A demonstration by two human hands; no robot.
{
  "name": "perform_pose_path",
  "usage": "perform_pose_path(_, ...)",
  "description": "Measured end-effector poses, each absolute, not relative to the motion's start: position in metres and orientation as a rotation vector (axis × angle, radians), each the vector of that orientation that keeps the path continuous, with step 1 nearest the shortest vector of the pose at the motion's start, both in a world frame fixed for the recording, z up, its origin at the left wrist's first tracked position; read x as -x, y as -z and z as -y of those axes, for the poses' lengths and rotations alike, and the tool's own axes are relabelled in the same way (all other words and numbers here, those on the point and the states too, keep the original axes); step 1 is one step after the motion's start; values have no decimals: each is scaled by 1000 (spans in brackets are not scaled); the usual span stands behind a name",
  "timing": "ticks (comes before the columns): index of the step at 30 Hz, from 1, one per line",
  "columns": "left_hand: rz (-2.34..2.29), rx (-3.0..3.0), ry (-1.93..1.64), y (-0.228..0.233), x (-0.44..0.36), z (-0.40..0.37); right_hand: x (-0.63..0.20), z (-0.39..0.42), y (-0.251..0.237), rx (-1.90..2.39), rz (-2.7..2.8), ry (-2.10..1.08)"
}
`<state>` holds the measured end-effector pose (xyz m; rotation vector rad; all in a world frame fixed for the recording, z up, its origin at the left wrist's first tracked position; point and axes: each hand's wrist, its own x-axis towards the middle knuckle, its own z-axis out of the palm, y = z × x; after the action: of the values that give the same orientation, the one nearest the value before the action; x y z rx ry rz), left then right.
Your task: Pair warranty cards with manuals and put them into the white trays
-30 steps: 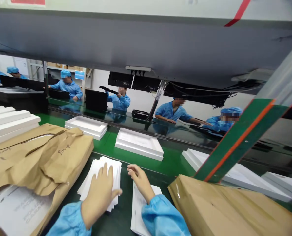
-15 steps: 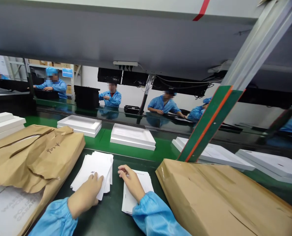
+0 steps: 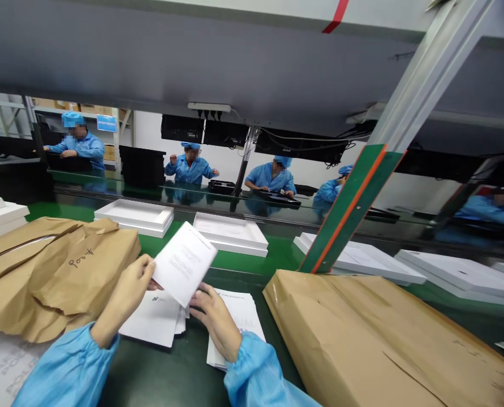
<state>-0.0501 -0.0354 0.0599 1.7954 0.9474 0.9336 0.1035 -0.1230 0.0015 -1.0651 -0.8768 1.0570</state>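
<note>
A white printed leaflet (image 3: 185,264) is tilted up above the belt. My left hand (image 3: 128,288) pinches it at its left corner. My right hand (image 3: 215,316) has its fingers at the leaflet's lower right edge, closed around that edge; the exact contact is partly hidden. Beneath the leaflet lies a loose pile of white leaflets (image 3: 150,322), its top one bearing a small black mark. Under and beside my right wrist rests another stack of white printed booklets (image 3: 245,311).
Brown paper packages lie on the left (image 3: 103,249) and right (image 3: 340,328). Shallow white box trays (image 3: 235,247) line the green strip behind. A slanted green-and-orange-taped post (image 3: 349,209) rises at right. Co-workers in blue (image 3: 272,178) sit across the line.
My left hand has lifted a leaflet off the left pile, tilting it up. My right hand has moved slightly down and left to meet its edge. The view has shifted slightly.
</note>
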Motion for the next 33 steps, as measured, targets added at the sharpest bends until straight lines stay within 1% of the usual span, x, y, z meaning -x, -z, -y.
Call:
perform_pose_path(2,-756,-1590,-867,-48,41,33,-107,123,-5,980,786,-1087)
perform_pose_path(5,-534,-1443,-677,-30,28,31,-117,123,-6,1022,737,-940)
perform_pose_path(7,-419,-1382,-553,-20,22,29,-124,122,-7,1098,815,-863)
perform_pose_path(9,-334,-1319,-499,-12,16,27,-132,122,-9,1170,963,-853)
perform_pose_path(11,-318,-1246,-551,-5,11,26,-141,122,-13,1256,1075,-826)
perform_pose_path(14,-402,-1098,-753,7,5,24,-160,126,-20,1483,1127,-602)
perform_pose_path(17,-452,-978,-864,18,2,20,-179,135,-24,1826,1280,-357)
perform_pose_path(19,-454,-962,-884,22,1,19,-183,141,-25,2109,1423,-300)
perform_pose_path(22,-453,-978,-905,24,2,19,-172,144,-25,2480,1519,-352)
perform_pose_path(24,-459,-993,-917,24,2,19,-158,143,-25,2616,1513,-434)
perform_pose_path(28,-486,-1037,-942,24,1,20,-138,140,-23,2638,1488,-569)
perform_pose_path(33,-492,-1059,-948,26,0,19,-135,140,-19,2617,1570,-525)
